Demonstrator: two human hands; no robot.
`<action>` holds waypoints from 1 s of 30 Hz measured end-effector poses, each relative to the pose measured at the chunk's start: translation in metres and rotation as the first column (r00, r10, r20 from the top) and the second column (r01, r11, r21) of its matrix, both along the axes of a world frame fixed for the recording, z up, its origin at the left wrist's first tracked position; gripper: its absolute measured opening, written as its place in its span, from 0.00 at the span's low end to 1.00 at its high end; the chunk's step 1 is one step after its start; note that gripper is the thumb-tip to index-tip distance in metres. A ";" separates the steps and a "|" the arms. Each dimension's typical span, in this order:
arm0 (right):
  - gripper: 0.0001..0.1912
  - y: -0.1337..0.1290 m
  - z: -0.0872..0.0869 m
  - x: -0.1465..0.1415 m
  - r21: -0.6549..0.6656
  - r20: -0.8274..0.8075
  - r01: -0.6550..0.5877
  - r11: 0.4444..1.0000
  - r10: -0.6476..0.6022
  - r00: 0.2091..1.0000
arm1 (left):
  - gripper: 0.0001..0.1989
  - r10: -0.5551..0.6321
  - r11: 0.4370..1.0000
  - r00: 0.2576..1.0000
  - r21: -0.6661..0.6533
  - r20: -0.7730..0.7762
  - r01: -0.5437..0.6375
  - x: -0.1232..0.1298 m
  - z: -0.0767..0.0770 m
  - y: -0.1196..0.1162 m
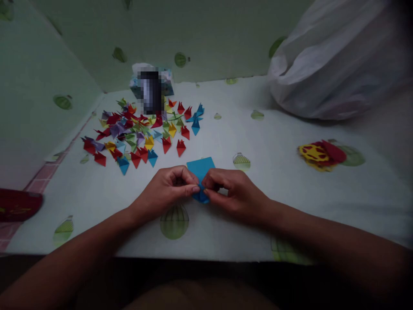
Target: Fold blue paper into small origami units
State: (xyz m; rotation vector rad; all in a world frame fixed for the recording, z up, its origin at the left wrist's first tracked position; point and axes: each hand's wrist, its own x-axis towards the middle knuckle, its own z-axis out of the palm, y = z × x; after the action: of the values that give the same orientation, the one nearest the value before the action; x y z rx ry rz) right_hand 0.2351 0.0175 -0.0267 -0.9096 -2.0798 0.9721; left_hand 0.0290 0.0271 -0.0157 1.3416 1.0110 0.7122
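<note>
A blue sheet of origami paper [201,165] is held low over the table, partly folded at its near end. My left hand [171,184] pinches its left side between thumb and forefinger. On the right side, my right hand [230,189] pinches the same paper, with its fingertips close to those of the left. The fingers hide part of the folds. Beyond my hands, to the left, lies a spread of small folded paper cranes [138,133] in red, blue, yellow, green and purple.
A tissue box [167,82] stands behind the cranes, with a blurred-out dark object before it. A large white plastic bag [332,73] sits at the back right. Yellow and red cut-out pieces [318,154] lie on the right of the patterned table [226,232]. Something red [19,204] is at far left.
</note>
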 end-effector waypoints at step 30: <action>0.07 0.006 -0.001 -0.004 -0.526 -0.035 -0.017 0.850 -0.001 0.999 | 0.06 0.041 0.946 0.951 0.319 -0.307 0.062 0.008 -0.002 -0.008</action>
State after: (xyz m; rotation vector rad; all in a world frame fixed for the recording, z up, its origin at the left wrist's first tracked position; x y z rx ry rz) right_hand 0.2314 0.0235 -0.0276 -1.1394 -1.8086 1.5982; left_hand 0.0371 0.0196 -0.0175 1.7881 1.1682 0.6934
